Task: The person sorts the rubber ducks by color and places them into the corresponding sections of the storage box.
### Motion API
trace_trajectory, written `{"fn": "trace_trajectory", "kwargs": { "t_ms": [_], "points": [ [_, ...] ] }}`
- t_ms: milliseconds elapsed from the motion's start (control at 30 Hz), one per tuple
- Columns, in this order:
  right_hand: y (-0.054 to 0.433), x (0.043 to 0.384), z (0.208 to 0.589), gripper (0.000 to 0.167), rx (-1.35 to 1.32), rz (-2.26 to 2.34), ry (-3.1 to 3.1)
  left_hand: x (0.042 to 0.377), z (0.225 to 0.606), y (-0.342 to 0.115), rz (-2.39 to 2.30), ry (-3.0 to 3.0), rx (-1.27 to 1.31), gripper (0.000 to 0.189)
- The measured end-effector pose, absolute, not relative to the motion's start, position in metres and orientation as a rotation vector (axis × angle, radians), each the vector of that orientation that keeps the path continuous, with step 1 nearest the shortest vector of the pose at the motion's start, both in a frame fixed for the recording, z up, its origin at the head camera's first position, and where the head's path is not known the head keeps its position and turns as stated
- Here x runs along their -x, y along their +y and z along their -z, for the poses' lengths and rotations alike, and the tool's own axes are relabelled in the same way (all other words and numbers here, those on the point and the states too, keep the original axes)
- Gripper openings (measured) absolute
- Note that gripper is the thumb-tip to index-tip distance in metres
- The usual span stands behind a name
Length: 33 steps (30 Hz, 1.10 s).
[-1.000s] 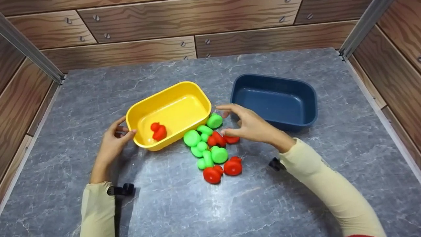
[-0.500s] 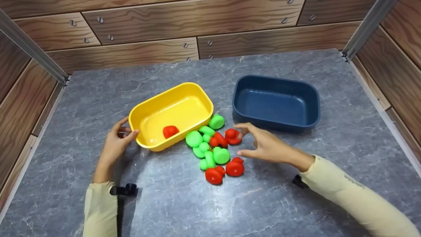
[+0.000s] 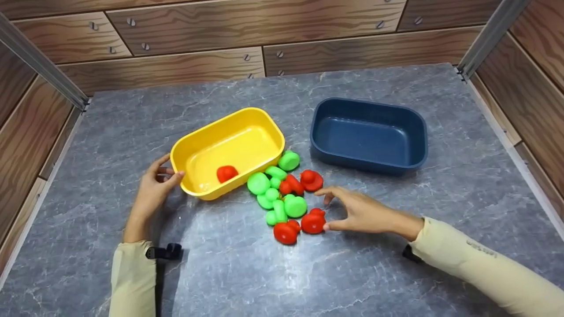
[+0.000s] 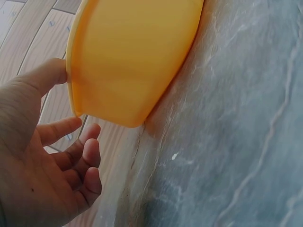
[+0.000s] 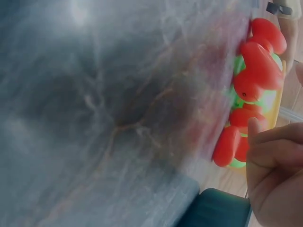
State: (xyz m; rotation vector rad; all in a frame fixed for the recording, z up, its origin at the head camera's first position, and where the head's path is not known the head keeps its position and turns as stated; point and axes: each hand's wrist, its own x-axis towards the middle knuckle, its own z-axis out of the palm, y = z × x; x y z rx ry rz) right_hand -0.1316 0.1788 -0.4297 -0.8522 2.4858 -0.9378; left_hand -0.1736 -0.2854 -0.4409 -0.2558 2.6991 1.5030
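Left of centre: yellow bin (image 3: 238,147), aslant, lone red toy (image 3: 227,174) inside. Left hand (image 3: 150,191) at bin's left end, thumb and forefinger on rim. Mid-frame: green toys (image 3: 295,206) clustered against bin, red toys (image 3: 291,185) alongside. Right of centre: right hand (image 3: 365,212), thumb and forefinger apart, thumb tip at rightmost lower red toy (image 3: 312,221) (contact hard to tell). Upper right: dark blue bin (image 3: 365,138).

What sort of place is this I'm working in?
Probably a small purpose-built work booth: a gray marble-patterned tabletop closed in on three visible sides by wood-patterned panels, with metal posts at the back corners.
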Motion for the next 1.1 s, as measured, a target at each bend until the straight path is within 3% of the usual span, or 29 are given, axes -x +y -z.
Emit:
{"fn": "trace_trajectory", "kwargs": {
  "t_ms": [1100],
  "points": [
    [0.164, 0.13, 0.435, 0.046, 0.92, 0.758, 2.463, 0.171, 0.439, -0.283, -1.514, 2.706, 0.232, 0.069]
  ]
}}
